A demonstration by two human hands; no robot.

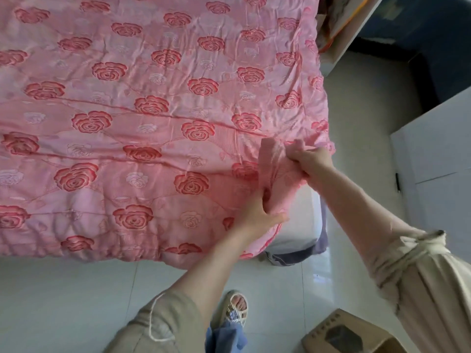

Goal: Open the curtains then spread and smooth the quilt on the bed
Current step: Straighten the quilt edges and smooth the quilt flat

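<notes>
Quilt (153, 110), pink with red roses, lies spread over most of the bed and reaches its near edge, where it hangs a little toward the tiled floor (76, 289). Long creases run across it from left to right, so the smoothing is, I judge, not finished. At the near right the bed (295, 220) shows bare white, because the quilt's corner there is bunched up and pulled back instead of covering it. A white cabinet (433, 154) stands to the right, apart from the bed, and a cardboard box (349, 335) sits on the floor at the near right; neither hinders the work. The bunched corner (277, 166) is held by both hands. The right grip (312, 157), the farther one, is closed round the corner's upper fold. The left grip (257, 215), nearer, pinches the cloth below it. Holding two spots on one corner likely serves to shake out the fold and draw it over the bare patch.
</notes>
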